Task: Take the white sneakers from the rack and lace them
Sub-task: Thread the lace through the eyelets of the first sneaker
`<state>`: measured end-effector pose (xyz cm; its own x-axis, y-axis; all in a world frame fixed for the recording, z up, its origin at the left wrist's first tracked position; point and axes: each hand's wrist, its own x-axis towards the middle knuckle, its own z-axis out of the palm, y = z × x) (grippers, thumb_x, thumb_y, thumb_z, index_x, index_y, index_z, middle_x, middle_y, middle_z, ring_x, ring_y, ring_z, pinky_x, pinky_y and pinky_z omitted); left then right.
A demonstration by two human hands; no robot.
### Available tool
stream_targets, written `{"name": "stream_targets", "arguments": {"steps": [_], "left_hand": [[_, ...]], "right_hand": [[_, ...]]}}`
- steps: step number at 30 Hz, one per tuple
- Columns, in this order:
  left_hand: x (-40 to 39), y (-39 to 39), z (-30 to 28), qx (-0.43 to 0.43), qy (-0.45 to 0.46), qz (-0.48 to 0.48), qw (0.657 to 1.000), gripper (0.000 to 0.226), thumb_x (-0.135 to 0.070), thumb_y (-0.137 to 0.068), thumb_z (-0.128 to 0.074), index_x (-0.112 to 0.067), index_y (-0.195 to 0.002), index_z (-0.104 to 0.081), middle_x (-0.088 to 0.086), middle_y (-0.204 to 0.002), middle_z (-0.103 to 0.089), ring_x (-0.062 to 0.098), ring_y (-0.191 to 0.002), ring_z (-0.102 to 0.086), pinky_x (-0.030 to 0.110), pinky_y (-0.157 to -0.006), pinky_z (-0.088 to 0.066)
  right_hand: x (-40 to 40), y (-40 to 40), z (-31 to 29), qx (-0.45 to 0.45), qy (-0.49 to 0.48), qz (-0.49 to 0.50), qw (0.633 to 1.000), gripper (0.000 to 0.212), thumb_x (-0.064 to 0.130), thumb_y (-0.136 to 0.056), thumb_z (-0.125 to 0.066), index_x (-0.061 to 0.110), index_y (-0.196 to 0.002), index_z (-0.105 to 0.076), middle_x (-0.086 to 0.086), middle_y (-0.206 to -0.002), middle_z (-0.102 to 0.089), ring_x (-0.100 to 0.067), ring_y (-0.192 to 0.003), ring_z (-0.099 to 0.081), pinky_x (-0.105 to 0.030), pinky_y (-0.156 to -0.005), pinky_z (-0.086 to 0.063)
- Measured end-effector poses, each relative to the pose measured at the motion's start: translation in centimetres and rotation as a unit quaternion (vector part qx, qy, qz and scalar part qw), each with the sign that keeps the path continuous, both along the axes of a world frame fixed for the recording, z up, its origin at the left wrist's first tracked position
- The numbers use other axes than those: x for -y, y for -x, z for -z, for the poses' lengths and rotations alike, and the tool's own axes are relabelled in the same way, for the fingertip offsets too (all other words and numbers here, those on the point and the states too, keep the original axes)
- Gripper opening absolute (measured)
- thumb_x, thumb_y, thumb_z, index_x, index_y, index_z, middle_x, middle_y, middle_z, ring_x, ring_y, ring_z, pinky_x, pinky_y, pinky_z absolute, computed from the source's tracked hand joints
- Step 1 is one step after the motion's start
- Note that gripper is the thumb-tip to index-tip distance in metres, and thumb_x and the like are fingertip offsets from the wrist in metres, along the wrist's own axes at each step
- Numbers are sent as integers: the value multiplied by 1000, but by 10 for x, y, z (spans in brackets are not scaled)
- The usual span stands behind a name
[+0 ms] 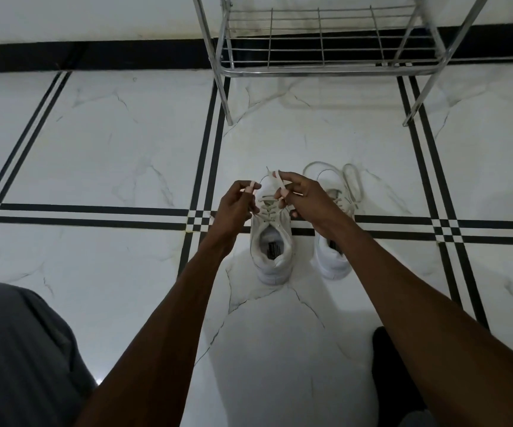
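Two white sneakers stand side by side on the floor, heels toward me. Over the left sneaker, my left hand pinches one end of its white lace and my right hand pinches the other end, both held just above the eyelets. The lace crosses through several eyelets on the tongue. The right sneaker is partly hidden by my right forearm; its loose lace lies in loops on the floor beyond its toe.
A chrome wire shoe rack stands against the wall just beyond the sneakers, its lowest shelf bare. The floor is white marble tile with black stripes. My grey-clad knee is at lower left and a dark shape at lower right.
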<state>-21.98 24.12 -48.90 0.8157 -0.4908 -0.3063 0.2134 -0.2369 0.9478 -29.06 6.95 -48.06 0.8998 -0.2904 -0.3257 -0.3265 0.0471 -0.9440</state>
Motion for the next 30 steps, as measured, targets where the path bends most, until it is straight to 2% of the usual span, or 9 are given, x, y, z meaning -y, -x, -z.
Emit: {"name": "stream_targets", "arguments": {"steps": [3, 6, 12, 15, 18, 20, 24, 27, 30], "left_hand": [[-4, 1, 1, 28, -9, 27, 999, 26, -26, -109, -47, -20, -132, -58, 3, -92, -60, 12, -82, -61, 36, -83, -59], [-3, 1, 1, 70, -14, 53, 996, 32, -13, -109, -42, -18, -137, -55, 8, -93, -57, 12, -83, -57, 26, -79, -56], [2, -2, 1, 152, -58, 93, 982, 35, -5, -106, -41, -17, -136, -54, 4, -86, -62, 4, -75, -61, 24, -73, -55], [4, -4, 4, 178, -72, 104, 976, 24, -10, -105, -49, -18, -127, -55, 4, -87, -72, 10, -73, -68, 28, -67, -56], [3, -5, 4, 163, -64, 86, 981, 16, -9, -102, -55, -17, -117, -53, 8, -87, -77, 12, -68, -71, 33, -63, -57], [3, -6, 5, 156, -64, 79, 983, 28, -4, -99, -57, -17, -121, -49, 8, -86, -78, 19, -69, -73, 44, -65, -59], [6, -5, 6, 145, -65, 87, 984, 60, -9, -98, -63, -30, -147, -36, 5, -88, -80, 16, -74, -75, 37, -74, -61], [4, -5, 5, 61, -49, 54, 995, 70, -19, -100, -65, -27, -155, -24, 13, -98, -79, 15, -83, -74, 37, -79, -60], [-2, -8, 10, -6, -24, 14, 1000, 66, -14, -99, -66, -19, -153, -29, 18, -104, -78, 16, -89, -74, 39, -86, -59]], "right_hand": [[2, 0, 2, -17, 28, -12, 999, 44, 2, -99, -53, 17, -140, -53, -8, -98, -75, -11, -72, -66, -18, -53, -47], [0, -1, 2, -25, 28, 21, 999, 31, 2, -95, -60, 9, -125, -55, -12, -98, -78, -10, -69, -70, -15, -52, -49], [-5, -12, 6, -71, -12, 99, 992, 12, 15, -79, -79, 13, -90, -75, -6, -83, -80, -16, -74, -72, -30, -64, -53], [-9, -14, 8, -55, -9, 79, 995, 12, 11, -80, -78, 9, -92, -80, -13, -88, -79, -18, -75, -73, -32, -71, -60], [-9, -15, 8, -27, -25, -6, 999, 17, 10, -86, -74, 3, -102, -78, -22, -96, -76, -23, -79, -68, -37, -84, -60], [-8, -14, 4, -18, -29, -30, 999, 23, 16, -85, -77, 3, -104, -77, -23, -97, -76, -24, -80, -69, -37, -84, -59], [-14, -16, 5, -31, 35, 38, 998, 25, 36, -77, -82, 13, -88, -80, -11, -81, -79, -21, -72, -73, -32, -67, -58], [-16, -17, 5, -38, -31, 78, 996, 19, 23, -85, -77, 8, -96, -79, -10, -83, -76, -14, -67, -66, -24, -60, -51], [-9, -12, 6, -22, -18, 22, 999, 19, 18, -88, -74, 9, -105, -78, -10, -93, -77, -15, -76, -69, -23, -64, -55]]}}
